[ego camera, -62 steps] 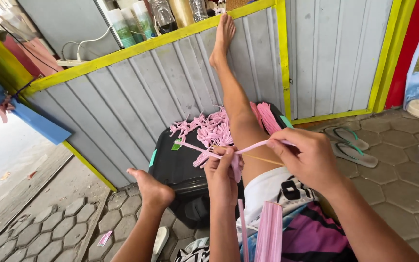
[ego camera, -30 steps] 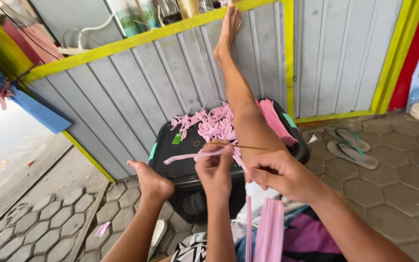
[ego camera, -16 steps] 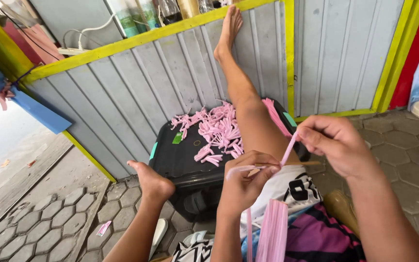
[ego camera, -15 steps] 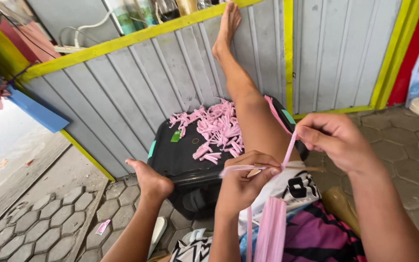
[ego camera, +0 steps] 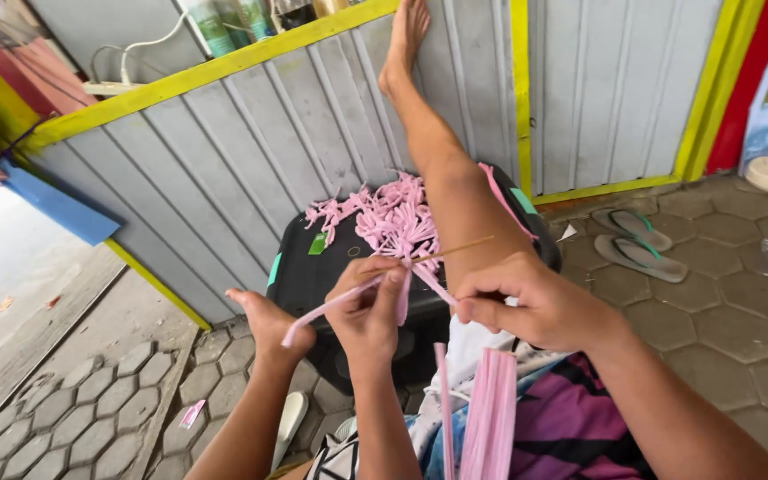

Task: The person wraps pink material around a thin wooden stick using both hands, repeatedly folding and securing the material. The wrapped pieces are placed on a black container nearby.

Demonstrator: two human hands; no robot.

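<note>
Head view | pink strip [ego camera: 340, 307] pinched in left hand [ego camera: 368, 307] | stick [ego camera: 455, 251] gripped by right hand [ego camera: 535, 307] | step judged: strip being wound onto stick | steady tension needed

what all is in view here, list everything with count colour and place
pink strip: one, pink, pinched in the left hand, free end pointing left
thin stick: one, tan, running from the hands up to the right
folded pink pieces: a pile, pink, on top of the black case
black case: one, black, against the wall under the raised leg
pink strip bundle: one, pink, on the lap
corrugated wall: grey with yellow trim, behind
flip-flops: two, grey-green, on the paving at right
bottles: several, on the ledge at top
left hand: pinching the strip
right hand: closed beside it, what it grips is unclear
feet: one on the wall, one by the case
</note>
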